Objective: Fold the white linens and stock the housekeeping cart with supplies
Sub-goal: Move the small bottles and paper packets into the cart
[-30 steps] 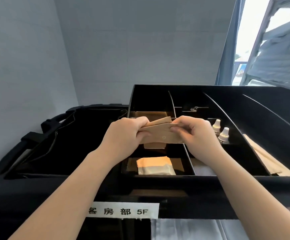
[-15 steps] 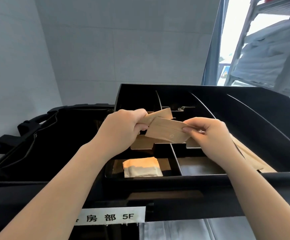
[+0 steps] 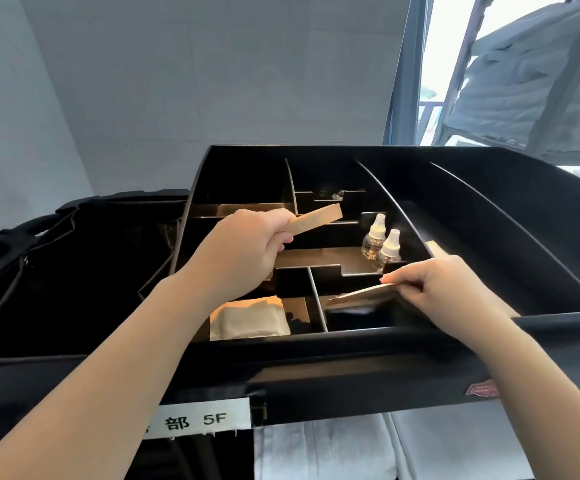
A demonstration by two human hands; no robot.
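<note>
Separated since half a second ago, two hands that held brown paper packets together at the centre of the cart's organizer tray now work apart, the right having dropped toward the near compartments. Nearest the camera, folded white linens lie on the shelf beneath the tray, beside a white label reading "5F" on the cart's front. Just beyond the near rim of the black organizer tray, one pale sachet lies in the near-left compartment. To its right, past a thin divider, the right hand pinches one flat brown packet by its end, holding it low over the near-middle compartment, close to the walls on either side. Higher and farther back, the left hand grips a second brown packet in curled fingers, its free end pointing right above open air over the middle compartments. Two small clear bottles with white caps stand touching each other between the hands. Long curved dividers run toward the tray's far wall, with a grey wall and a window behind.
</note>
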